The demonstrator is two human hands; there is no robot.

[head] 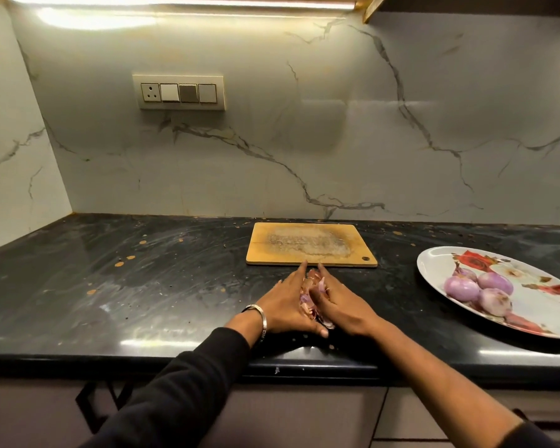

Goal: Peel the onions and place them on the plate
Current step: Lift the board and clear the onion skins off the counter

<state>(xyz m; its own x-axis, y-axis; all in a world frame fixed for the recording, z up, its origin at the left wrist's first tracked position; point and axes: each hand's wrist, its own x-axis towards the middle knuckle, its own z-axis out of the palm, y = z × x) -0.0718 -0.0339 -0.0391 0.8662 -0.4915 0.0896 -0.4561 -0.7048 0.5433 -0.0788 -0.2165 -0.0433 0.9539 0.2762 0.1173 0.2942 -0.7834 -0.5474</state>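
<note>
My left hand [283,307] and my right hand [338,305] lie edge-down on the dark counter, palms facing each other and fingers straight. Between them they press a small heap of pink and brown onion peels [314,294]. A metal bangle circles my left wrist. At the right stands a white oval plate [440,257] with a red flower print. Several peeled purple onions [462,288] sit close together on it. I see no unpeeled onion.
A wooden cutting board [311,244] lies just beyond my fingertips, near the marble back wall. A switch panel [179,92] is set in the wall above. The black counter [143,279] stretches left; its front edge runs under my forearms.
</note>
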